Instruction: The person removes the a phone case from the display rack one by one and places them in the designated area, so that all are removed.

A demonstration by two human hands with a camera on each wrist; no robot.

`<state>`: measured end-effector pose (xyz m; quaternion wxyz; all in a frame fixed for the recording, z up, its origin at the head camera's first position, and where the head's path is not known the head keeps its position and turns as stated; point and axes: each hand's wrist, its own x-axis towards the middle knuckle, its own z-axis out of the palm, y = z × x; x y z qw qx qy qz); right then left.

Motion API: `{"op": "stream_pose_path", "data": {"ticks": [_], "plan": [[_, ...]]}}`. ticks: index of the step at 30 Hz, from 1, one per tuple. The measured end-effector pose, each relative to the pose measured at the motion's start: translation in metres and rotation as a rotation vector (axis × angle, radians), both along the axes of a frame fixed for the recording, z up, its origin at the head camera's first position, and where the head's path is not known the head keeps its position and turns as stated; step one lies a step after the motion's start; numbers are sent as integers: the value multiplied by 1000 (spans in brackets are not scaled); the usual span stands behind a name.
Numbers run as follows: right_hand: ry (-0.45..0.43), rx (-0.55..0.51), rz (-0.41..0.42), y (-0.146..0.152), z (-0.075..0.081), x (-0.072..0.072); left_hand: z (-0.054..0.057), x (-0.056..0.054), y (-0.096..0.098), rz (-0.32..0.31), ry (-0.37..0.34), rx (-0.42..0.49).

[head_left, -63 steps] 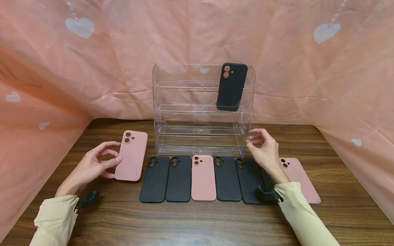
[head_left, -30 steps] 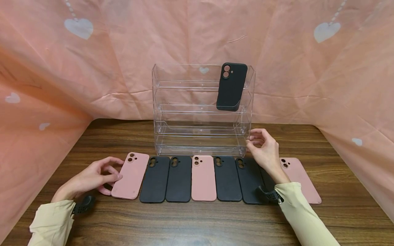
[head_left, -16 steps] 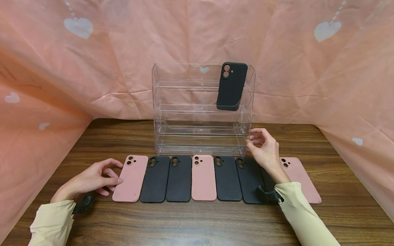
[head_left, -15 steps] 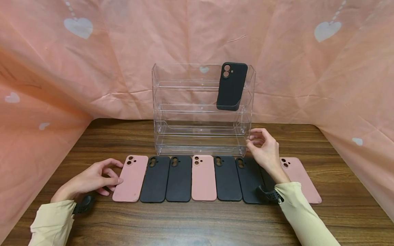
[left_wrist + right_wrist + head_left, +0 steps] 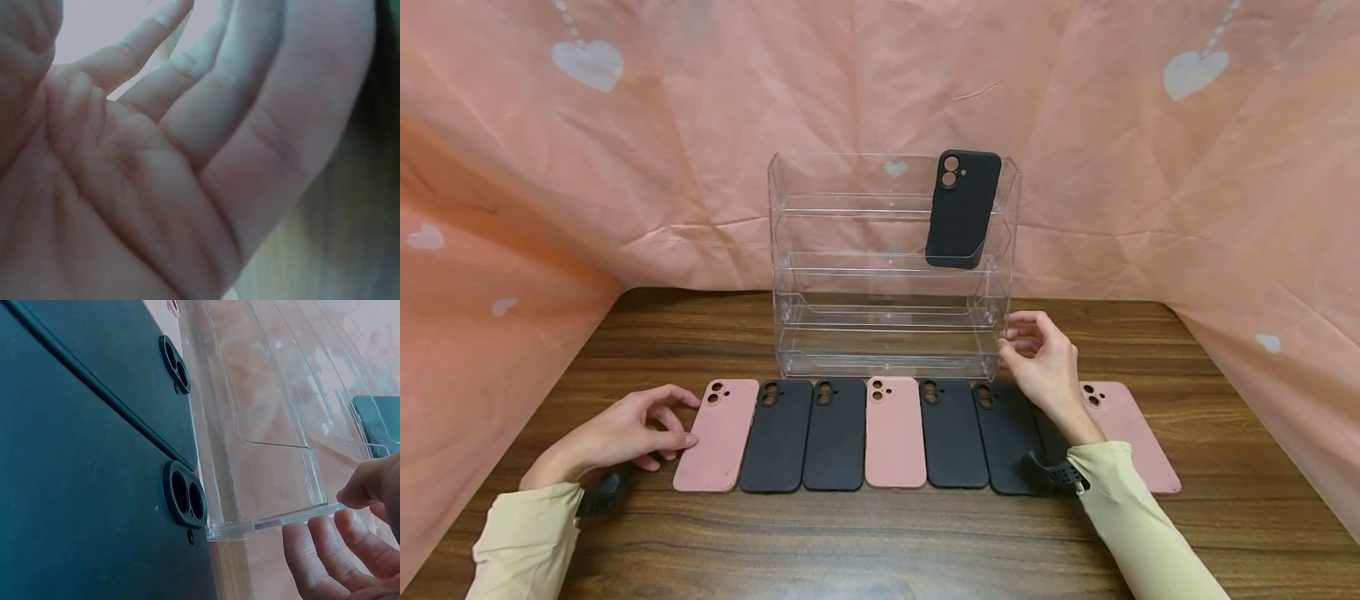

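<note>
In the head view, a pink phone case (image 5: 718, 437) lies flat at the left end of a row of phone cases. My left hand (image 5: 621, 433) is beside its left edge, the thumb tip at that edge and the other fingers loosely bent. The left wrist view shows only the palm and bent fingers. My right hand (image 5: 1047, 367) pinches the right side wall of a clear acrylic display rack (image 5: 880, 367); in the right wrist view, thumb and fingers (image 5: 325, 556) lie on either side of that wall. A black phone case (image 5: 964, 208) leans in an upper tier of the rack, at the right.
Along the rack's front lie black cases (image 5: 777, 442) and a pink case (image 5: 895, 437) in the middle. Another pink case (image 5: 1131, 442) lies right of my right wrist, which partly covers a black one. Pink cloth (image 5: 880, 75) hangs behind and at both sides of the wooden table (image 5: 820, 542).
My left hand has brought the pink case down and toward me onto the table, left of the black cases, and its fingers have eased off it. My right hand has stayed at the rack.
</note>
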<state>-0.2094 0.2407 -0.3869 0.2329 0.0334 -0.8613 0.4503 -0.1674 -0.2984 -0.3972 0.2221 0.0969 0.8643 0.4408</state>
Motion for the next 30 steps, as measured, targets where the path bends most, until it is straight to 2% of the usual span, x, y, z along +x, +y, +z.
{"op": "stream_pose_path", "data": {"ticks": [5,8,12,17,24,30], "plan": [[-9,-6,-1,0,0,0,12,-3,1,18,62,-12],[-9,-9,-1,0,0,0,16,-6,5,24,162,10],[-5,-14,5,0,0,0,16,-10,16,74,315,57],[0,-6,4,0,0,-1,18,-15,33,144,433,95],[1,7,5,1,-1,-1,23,-26,63,162,542,160],[6,6,9,1,-1,0,29,-33,85,154,574,233]]}}
